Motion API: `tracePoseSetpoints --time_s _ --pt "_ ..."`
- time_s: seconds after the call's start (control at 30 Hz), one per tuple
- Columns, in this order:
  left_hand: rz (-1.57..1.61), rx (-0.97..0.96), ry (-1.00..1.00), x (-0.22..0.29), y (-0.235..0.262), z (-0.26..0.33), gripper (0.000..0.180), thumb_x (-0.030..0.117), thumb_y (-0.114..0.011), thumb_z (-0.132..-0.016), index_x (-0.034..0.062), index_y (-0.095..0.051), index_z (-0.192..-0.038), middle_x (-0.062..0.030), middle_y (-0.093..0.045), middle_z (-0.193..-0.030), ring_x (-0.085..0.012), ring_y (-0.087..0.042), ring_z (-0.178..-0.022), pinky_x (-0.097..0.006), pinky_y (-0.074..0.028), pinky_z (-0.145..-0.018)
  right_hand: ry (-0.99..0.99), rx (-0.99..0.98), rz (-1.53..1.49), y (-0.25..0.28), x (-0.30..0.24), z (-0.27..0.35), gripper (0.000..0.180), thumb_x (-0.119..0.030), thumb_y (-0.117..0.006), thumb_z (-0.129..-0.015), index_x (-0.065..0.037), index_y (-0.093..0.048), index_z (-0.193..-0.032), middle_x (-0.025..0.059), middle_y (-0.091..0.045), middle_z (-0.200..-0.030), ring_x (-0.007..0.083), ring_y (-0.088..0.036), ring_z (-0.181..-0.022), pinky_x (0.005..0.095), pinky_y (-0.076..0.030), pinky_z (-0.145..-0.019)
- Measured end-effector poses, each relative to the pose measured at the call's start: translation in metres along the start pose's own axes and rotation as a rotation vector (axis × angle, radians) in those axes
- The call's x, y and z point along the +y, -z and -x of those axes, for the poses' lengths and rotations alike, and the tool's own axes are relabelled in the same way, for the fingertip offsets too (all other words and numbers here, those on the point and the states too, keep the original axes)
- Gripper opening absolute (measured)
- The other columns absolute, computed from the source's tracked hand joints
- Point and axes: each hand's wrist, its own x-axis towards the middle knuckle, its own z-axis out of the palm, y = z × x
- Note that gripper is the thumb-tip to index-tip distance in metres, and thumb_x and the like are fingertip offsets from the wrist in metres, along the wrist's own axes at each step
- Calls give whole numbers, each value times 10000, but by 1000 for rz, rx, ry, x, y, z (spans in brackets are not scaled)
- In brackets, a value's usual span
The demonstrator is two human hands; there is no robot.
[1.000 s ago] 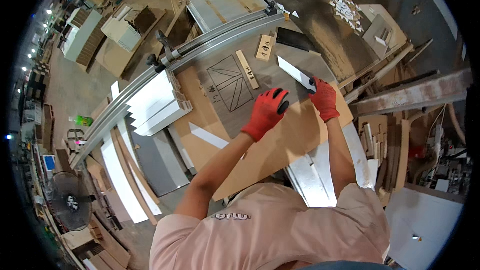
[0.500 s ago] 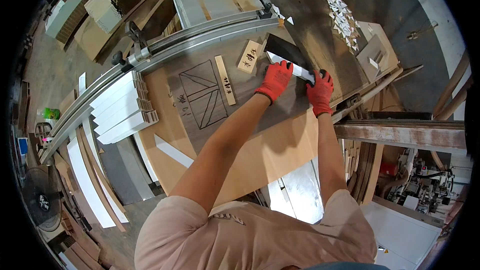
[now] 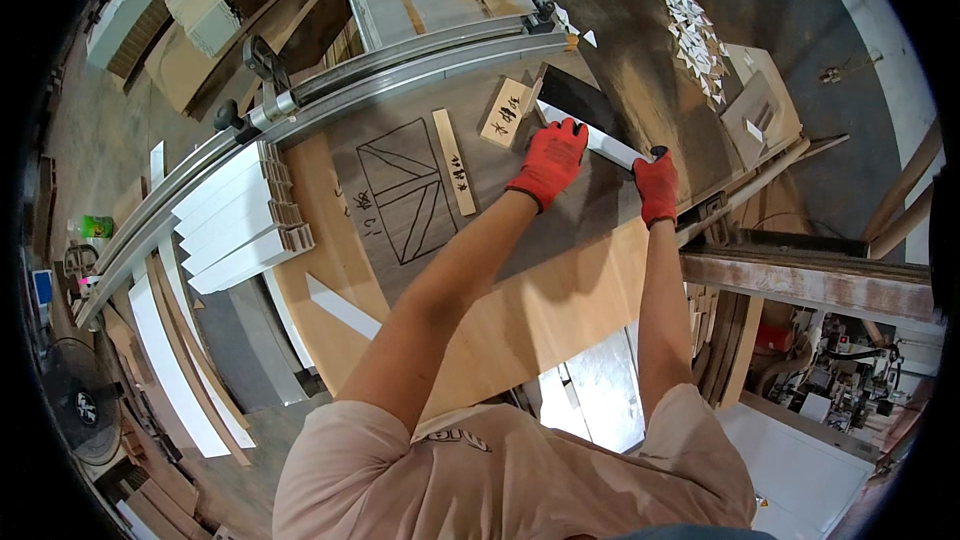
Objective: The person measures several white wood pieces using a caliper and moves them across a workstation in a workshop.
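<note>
Head | left hand (image 3: pixel 550 162) — clear earlier — fingers (image 3: pixel 568 128) now gripping white strip (image 3: pixel 611 148) | right hand (image 3: pixel 655 186) pinching its end

I get a moderately lit feed, clearest around the grey-brown board (image 3: pixel 500 165), where the drawn lines (image 3: pixel 407 177) read crisply. Left of it, the stacked white pieces (image 3: pixel 235 225) glow, nearly washed out; on its near side, a shiny sheet (image 3: pixel 605 385) throws glare at me. Soft shadows darken the tan board (image 3: pixel 500 340) along its near edge, suggesting overhead light. Toward its right end, I see the left gloved hand (image 3: pixel 550 162) and right gloved hand (image 3: pixel 656 187) with little blur. Far left of it, the fan (image 3: pixel 85 405) looks dim and soft. My fisheye bends the rail (image 3: pixel 420 70) behind it, and black swallows whatever lies farthest from it.
</note>
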Motion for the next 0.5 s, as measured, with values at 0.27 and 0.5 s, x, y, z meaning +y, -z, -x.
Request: tracePoseSetpoints --time_s 0.27,0.5 --pt "-447 -48 -564 -12 9 -10 339 171 -573 -843 117 -604 -1177 -107 -574 -1119 -270 -581 -925 -417 -483 -712 102 -205 245 11 -4 -2 549 -275 -703 -772 -19 -566 -1238 265 -649 -1154 391 -622 -1089 474 -499 -912" --pt "-186 -129 -339 -16 7 -8 382 118 -579 -833 97 -586 -1214 -131 -571 -1143 -301 -583 -1005 -416 -493 -825 607 -24 348 -28 -40 18 542 -212 -732 -745 -111 -594 -1260 161 -571 -1272 372 -549 -1166 455 -499 -939"
